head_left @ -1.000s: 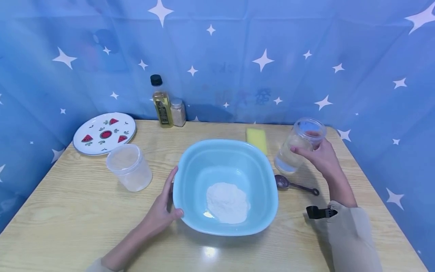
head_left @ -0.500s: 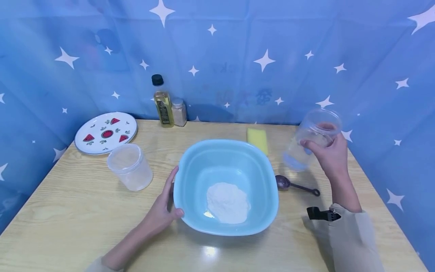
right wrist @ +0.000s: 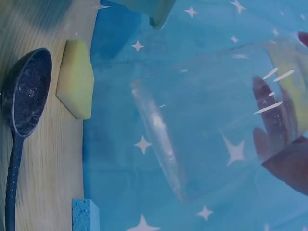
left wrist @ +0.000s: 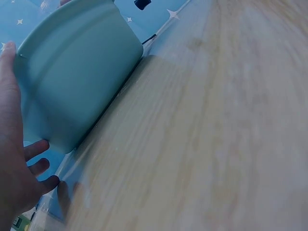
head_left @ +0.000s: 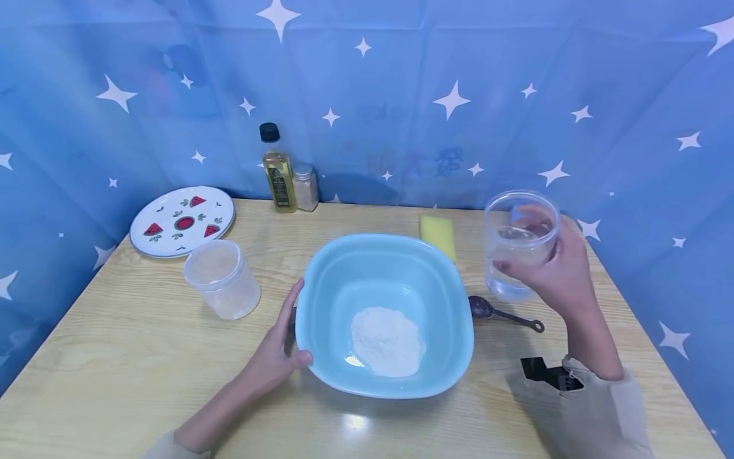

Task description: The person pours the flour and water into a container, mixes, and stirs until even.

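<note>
A light-blue basin (head_left: 321, 299) with a mound of white powder (head_left: 388, 341) in it stands at the middle of the table. My left hand (head_left: 275, 350) rests against its left side, thumb at the near rim, fingers fairly straight along the outer wall. In the left wrist view that hand (left wrist: 19, 144) has its fingers spread beside the basin's wall (left wrist: 82, 77). My right hand (head_left: 556, 268) grips a clear jar (head_left: 510, 280) of clear liquid, right of the basin. The right wrist view shows the jar (right wrist: 192, 130) raised, fingers wrapped behind it.
A dark scoop (head_left: 482, 308) and a yellow sponge (head_left: 438, 236) lie right of the basin; a blue sponge (right wrist: 85, 215) shows in the right wrist view. Leftward stand a cloudy tub (head_left: 226, 287), a patterned plate (head_left: 166, 220), an oil bottle (head_left: 280, 185) and a small jar (head_left: 306, 191).
The right hand lifted the clear jar rightward, then brought it back slightly toward the body, more upright than before. The left hand and basin have stayed put.
</note>
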{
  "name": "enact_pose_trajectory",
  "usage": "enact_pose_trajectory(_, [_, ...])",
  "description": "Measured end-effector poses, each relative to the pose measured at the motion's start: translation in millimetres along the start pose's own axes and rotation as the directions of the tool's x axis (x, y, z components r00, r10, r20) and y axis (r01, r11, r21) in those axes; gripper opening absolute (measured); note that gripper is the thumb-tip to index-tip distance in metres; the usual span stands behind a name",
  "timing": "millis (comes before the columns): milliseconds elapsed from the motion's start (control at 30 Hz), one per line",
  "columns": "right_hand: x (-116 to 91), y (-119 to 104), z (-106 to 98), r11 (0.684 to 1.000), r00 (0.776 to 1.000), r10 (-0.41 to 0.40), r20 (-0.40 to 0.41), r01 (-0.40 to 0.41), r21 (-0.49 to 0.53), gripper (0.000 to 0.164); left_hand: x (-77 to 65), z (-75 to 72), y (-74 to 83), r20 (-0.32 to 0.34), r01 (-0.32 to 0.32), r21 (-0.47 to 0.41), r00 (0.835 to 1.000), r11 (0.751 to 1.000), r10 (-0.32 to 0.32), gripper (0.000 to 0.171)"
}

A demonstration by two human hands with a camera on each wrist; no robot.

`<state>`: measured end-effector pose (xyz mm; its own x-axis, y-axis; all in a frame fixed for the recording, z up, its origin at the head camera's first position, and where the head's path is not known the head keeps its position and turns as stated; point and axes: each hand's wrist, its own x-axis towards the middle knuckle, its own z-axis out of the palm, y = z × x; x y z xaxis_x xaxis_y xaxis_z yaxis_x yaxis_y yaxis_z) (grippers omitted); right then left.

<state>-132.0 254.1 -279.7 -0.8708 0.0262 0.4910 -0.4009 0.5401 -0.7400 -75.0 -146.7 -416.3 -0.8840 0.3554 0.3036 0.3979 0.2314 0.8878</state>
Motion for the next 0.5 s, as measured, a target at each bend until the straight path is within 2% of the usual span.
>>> enact_pose_trajectory(200, [-1.9, 0.1, 3.1, 0.996, 0.992, -0.017, 0.123, 0.027, -0.083, 0.082, -0.3, 1.1, -0.3, -0.009, -0.004, 0.009, 1.000, 1.000, 0.004, 0.101])
enact_pose_trajectory(500, [-3.4, -1.4, 3.4, 0.971, 0.967, -0.139, 0.215, 0.176, -0.163, 0.083, 0.4, 1.4, -1.6, 0.001, -0.015, 0.023, 1.000, 1.000, 0.015, 0.100])
